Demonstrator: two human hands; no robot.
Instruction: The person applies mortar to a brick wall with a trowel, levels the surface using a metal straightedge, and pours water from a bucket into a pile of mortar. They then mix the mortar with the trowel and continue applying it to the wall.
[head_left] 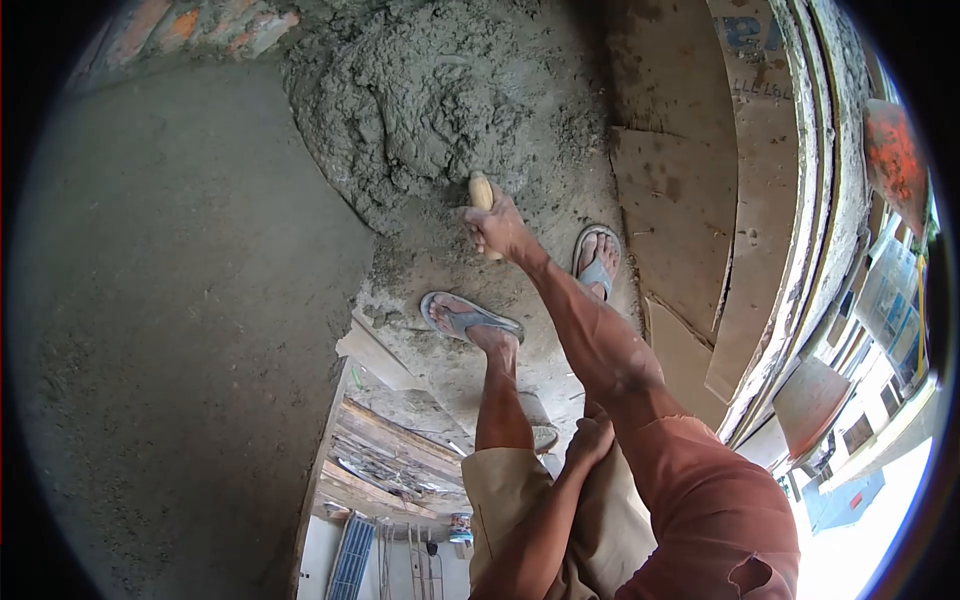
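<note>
Wrapped round a pale wooden handle (481, 192) is my right hand (496, 228), at the near edge of a heap of wet grey mortar (430, 110). The handle's upper end meets the mortar, and I cannot make out a blade. My left hand (592, 438) lies against my right leg near the knee, below my right forearm. Its fingers are mostly hidden. A smooth grey mortar surface (190, 270) spreads to the left of the heap.
My sandalled left foot (470, 316) and right foot (598, 260) stand below the heap. Brown boards (680, 190) lie along the right. A raised edge (342, 400) borders the smooth surface. Lower down are wooden planks (395, 430) and a blue rack (352, 558). Orange-stained containers (808, 405) stand far right.
</note>
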